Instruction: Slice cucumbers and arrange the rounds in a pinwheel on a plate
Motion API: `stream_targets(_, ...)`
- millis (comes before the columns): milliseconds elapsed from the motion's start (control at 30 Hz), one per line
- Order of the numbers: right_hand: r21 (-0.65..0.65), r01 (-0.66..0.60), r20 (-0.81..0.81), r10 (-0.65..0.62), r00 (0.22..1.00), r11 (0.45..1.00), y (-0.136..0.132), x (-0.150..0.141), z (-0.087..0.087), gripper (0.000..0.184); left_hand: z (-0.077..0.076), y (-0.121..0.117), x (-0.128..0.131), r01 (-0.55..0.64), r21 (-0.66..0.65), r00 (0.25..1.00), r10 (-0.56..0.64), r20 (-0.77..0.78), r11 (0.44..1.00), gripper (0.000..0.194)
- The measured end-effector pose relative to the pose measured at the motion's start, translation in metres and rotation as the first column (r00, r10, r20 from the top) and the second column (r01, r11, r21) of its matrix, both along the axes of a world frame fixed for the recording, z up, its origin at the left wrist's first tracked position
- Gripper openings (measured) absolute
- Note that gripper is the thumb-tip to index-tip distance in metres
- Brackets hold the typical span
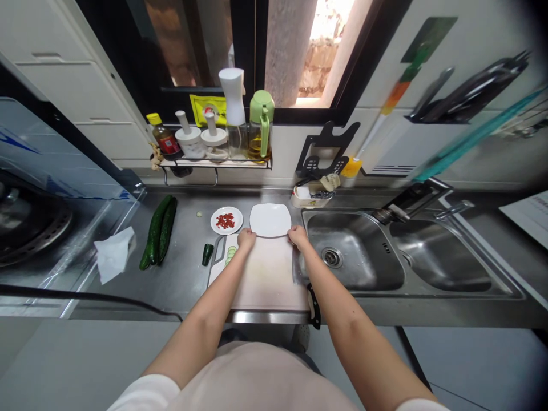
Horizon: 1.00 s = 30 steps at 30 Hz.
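Both of my hands grip the near corners of a white plate (270, 219), which lies at the far edge of the cutting board (268, 279). My left hand (247, 240) is closed on its left corner, and my right hand (298, 236) on its right corner. Nothing shows on the plate. Beside my left hand, a round white dish (217, 225) holds chopped red pieces (225, 221). Cucumber slices (230, 253) lie on the board's left side, partly hidden by my left forearm. A knife (314, 308) rests along the board's right edge, mostly its black handle showing.
Left on the steel counter are whole cucumbers (159, 231), a cucumber end (208, 254) and a white cloth or paper (115, 253). A double sink (355, 251) lies right. Behind stand a bottle rack (222, 164) and a small caddy (311, 200).
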State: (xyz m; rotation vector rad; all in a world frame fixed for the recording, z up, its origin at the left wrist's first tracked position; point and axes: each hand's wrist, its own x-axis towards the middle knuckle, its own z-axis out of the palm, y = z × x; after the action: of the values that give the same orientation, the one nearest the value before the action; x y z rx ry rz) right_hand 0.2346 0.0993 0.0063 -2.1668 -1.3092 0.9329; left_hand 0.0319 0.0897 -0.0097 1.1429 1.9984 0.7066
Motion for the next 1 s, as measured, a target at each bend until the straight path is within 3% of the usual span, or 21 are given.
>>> stream_targets(167, 0.044, 0.039, -0.062, -0.036, 0.997, 0.998, -0.03, -0.002, 0.003, 0.016, 0.004, -0.033, -0.007, -0.04, 0.104, 0.99, 0.025, 0.139, 0.994, 0.019)
stream_targets(267, 0.139, 0.056, -0.236, -0.022, 0.971, 0.989, -0.062, -0.002, 0.0, 0.017, 0.004, -0.064, -0.012, -0.07, 0.162, 0.969, 0.028, 0.244, 0.984, 0.02)
stream_targets(533, 0.109, 0.035, -0.394, 0.011, 0.919, 0.993, -0.141, -0.006, -0.016, 0.017, -0.001, -0.143, -0.025, -0.058, 0.196, 0.931, -0.018, 0.364, 0.979, 0.014)
stream_targets(700, 0.076, 0.043, -0.418, -0.008, 0.908, 0.996, -0.161, -0.011, -0.022, 0.018, -0.002, -0.164, -0.028, -0.081, 0.177, 0.928, 0.009, 0.373, 0.981, 0.015)
stream_targets(1000, -0.006, 0.039, -0.333, -0.039, 0.942, 0.999, -0.173, -0.016, -0.028, 0.016, -0.008, -0.179, -0.031, -0.059, 0.113, 0.948, 0.02, 0.319, 0.992, 0.016)
